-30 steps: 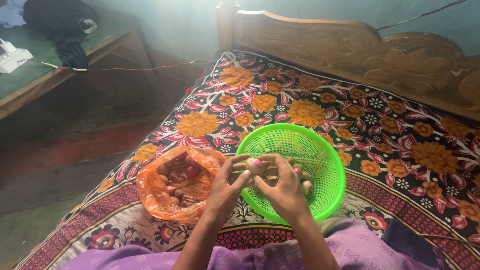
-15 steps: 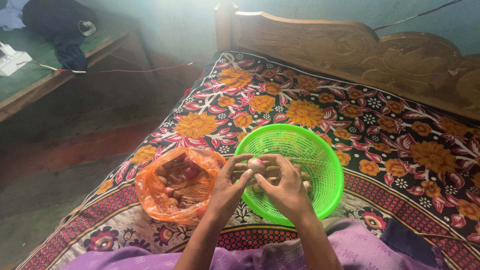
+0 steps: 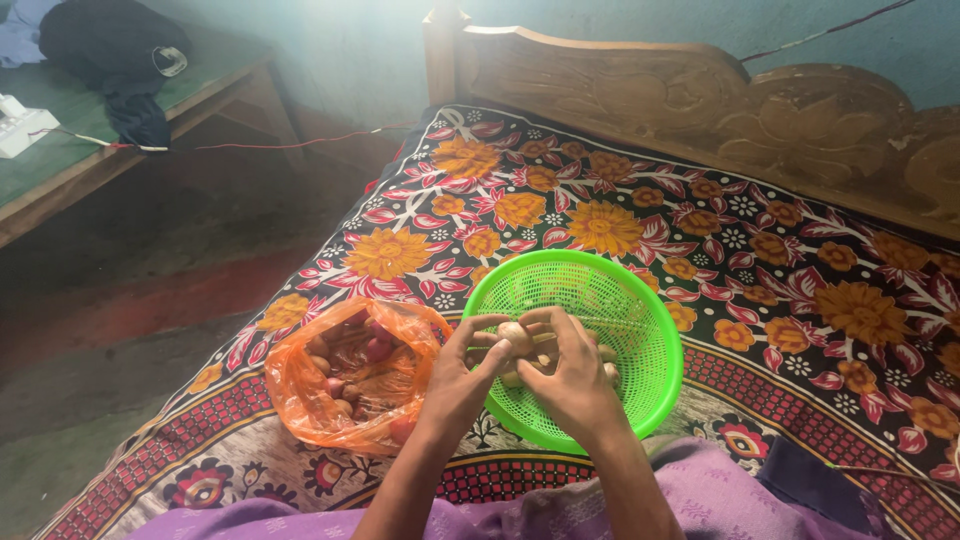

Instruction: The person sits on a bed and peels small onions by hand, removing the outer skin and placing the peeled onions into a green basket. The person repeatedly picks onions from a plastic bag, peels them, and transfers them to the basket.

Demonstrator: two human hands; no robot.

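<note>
Fingertips of left hand (image 3: 455,375) and right hand (image 3: 572,378) pinch one small onion (image 3: 514,335) above green basket (image 3: 640,300); peelings would drop inside.

One green basket (image 3: 640,300) — one orange bag (image 3: 300,385) — two hands (image 3: 455,385).

The underside of the small onion (image 3: 516,336) is covered by the fingers (image 3: 478,325) of the left hand (image 3: 455,385) and by the right hand (image 3: 575,385). The near inner wall of the green basket (image 3: 640,290) and part of its contents are concealed behind both hands. The contents of the orange bag (image 3: 300,395) are seen only dimly through the plastic. The bed (image 3: 800,290) is cut off at the right and lower edges. The side worktop (image 3: 215,65) is cut off at the left edge.
</note>
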